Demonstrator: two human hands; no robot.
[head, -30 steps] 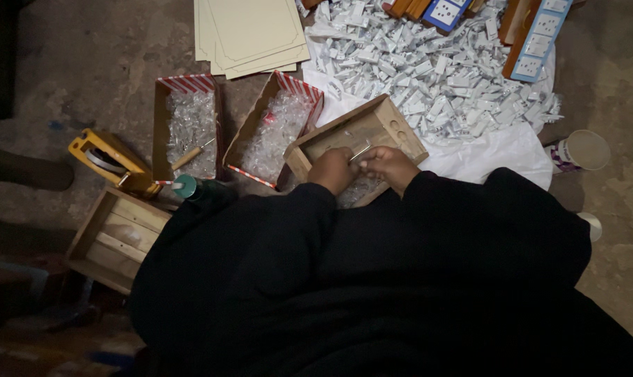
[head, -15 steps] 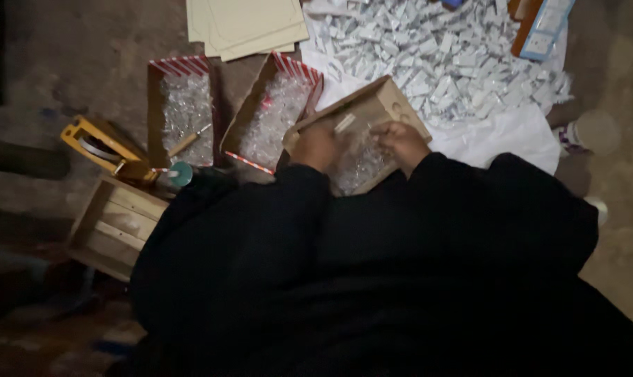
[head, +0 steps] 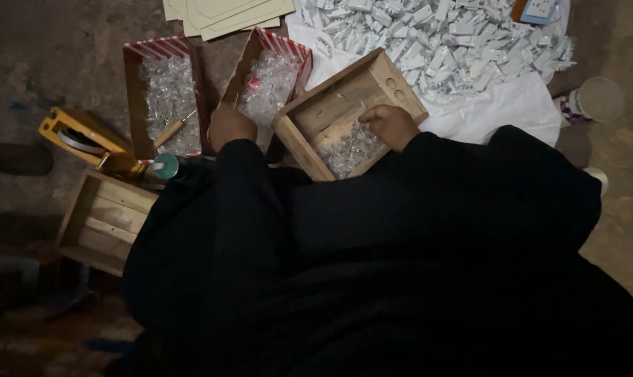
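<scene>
On the floor stand two wooden trays (head: 393, 77) and two striped boxes (head: 164, 49) of clear packets. Right hand (head: 390, 126) curls on packets in one tray; left hand (head: 231, 126), grip unclear.

the left hand (head: 231, 126) shows only its back, its fingers hidden at the cardboard box (head: 271, 77). the right hand (head: 390, 126) curls over clear packets (head: 348, 148); its grip cannot be told. the card sheets (head: 226, 14) are cut off at the top edge.

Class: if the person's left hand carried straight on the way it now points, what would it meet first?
Probably the red-striped cardboard box of clear wrapped pieces; the left hand is already at its near edge, though depth is unclear.
</scene>
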